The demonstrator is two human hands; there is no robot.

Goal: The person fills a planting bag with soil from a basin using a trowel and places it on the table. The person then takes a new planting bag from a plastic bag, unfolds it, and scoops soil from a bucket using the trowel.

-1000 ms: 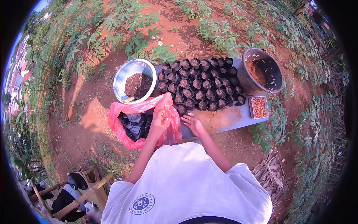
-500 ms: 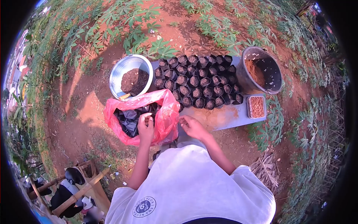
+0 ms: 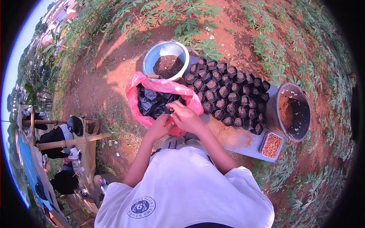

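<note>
My left hand (image 3: 160,127) and my right hand (image 3: 185,117) meet over the near rim of a red plastic bag (image 3: 136,84). Both have their fingers bent and drawn together; whatever lies between them is too small or hidden to make out. Inside the bag is a heap of black plastic bags (image 3: 149,99). Just beyond it, a light blue basin (image 3: 182,53) holds dark soil (image 3: 167,66), with a brownish handle (image 3: 153,76) at its near rim. Rows of small black planting bags filled with soil (image 3: 223,91) stand to the right.
The planting bags stand on a grey board (image 3: 243,148) dusted with soil. At its right end are a dark bucket (image 3: 273,114) with reddish-brown soil and a clear tub of small tan pieces (image 3: 272,145). Leafy plants (image 3: 197,19) grow around; a bamboo frame (image 3: 72,142) stands at left.
My right hand has come across to the left and joined my left hand over the red bag's rim. The whole view has turned and shifted, so the basin, bags and bucket appear further right.
</note>
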